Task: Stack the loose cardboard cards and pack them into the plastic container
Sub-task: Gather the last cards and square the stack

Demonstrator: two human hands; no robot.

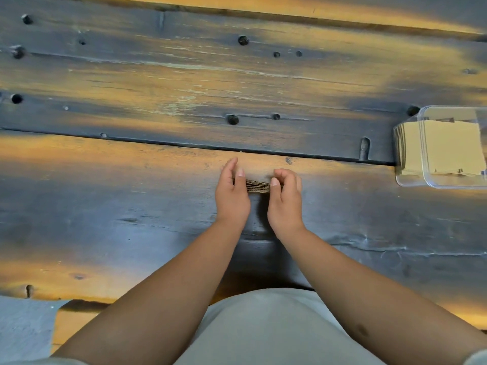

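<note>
You've got the stack (257, 186) edge-on at mid-table (158, 164), pinched from both sides. Your left hand (232, 196) cups one end, fingers fairly straight; your right hand (286, 200) curls tighter on the other. Both forearms angle inward. The container (445, 147) sits well off to the right with cards (448, 146) already inside.

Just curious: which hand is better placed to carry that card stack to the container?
Probably the right hand: it grips the card stack alongside the left hand, and the plastic container sits on its side.
</note>
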